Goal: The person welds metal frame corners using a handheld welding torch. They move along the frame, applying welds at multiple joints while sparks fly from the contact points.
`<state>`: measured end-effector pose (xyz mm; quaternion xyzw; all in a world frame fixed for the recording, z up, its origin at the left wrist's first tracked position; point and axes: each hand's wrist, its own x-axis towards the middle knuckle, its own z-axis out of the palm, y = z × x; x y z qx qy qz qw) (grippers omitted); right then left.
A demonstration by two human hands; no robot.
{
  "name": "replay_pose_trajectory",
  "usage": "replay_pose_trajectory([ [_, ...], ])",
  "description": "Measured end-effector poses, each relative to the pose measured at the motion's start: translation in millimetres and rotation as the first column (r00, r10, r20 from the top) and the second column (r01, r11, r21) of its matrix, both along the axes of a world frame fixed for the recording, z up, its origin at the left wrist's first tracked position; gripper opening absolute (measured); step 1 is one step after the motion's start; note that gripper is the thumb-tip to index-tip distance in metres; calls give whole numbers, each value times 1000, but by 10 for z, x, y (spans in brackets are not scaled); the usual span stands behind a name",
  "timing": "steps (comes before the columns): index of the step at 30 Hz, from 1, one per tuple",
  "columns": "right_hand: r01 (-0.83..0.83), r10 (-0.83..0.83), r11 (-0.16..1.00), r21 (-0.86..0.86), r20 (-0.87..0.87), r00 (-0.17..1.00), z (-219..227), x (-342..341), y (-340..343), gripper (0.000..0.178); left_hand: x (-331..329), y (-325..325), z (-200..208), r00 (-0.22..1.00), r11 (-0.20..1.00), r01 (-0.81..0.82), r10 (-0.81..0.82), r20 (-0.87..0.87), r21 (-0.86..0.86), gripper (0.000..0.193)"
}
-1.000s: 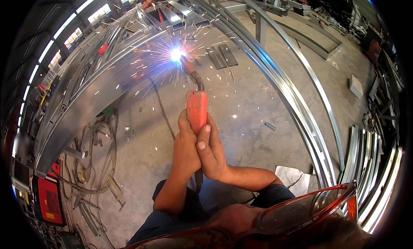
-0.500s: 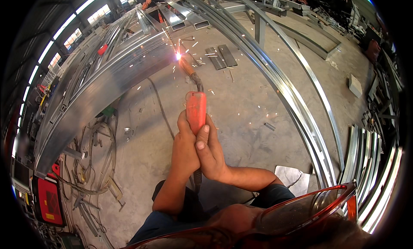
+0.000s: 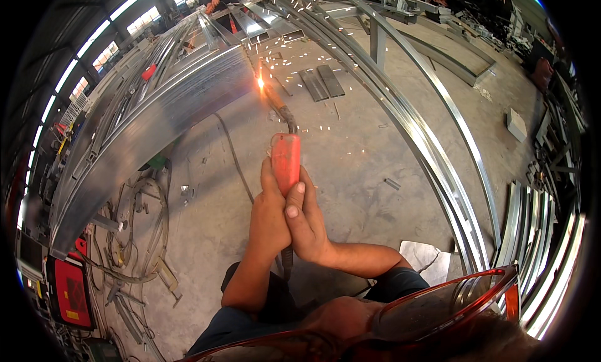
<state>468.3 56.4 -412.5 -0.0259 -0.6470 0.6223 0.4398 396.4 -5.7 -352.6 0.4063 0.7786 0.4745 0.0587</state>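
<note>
Both of my hands are wrapped round the red handle of a welding torch (image 3: pixel 286 158). My left hand (image 3: pixel 270 218) closes on it from the left, and my right hand (image 3: pixel 305 221) overlaps from the right with its thumb on top. The torch's bent neck points away from me, and its tip glows orange at the end of a large metal beam (image 3: pixel 169 102). Sparks fly out to the right of the tip. Below my hands hangs the torch's dark cable (image 3: pixel 287 262). The glare hides the exact contact between tip and metal.
Long curved metal tubes (image 3: pixel 407 118) run along the right. Two flat metal plates (image 3: pixel 322 83) lie on the concrete floor beyond the torch. Coiled cables (image 3: pixel 147 237) and a red-fronted machine (image 3: pixel 70 292) are at lower left. Another person's hand (image 3: pixel 213 2) shows at the far end.
The bright white-violet arc at the tip has become a smaller orange glow. Sparks now spread wider to the upper right. My hands and the torch have barely moved.
</note>
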Motion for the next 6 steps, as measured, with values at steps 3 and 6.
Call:
replay_pose_trajectory([
  [3, -21, 20, 1000, -12, -75, 997, -22, -25, 1, 80, 15, 3, 17, 1000, 1000, 11, -11, 0, -8, 66],
  [6, -44, 43, 999, -16, -68, 997, 13, -14, 3, 82, -11, -7, 12, 999, 999, 25, -24, 21, -21, 73],
])
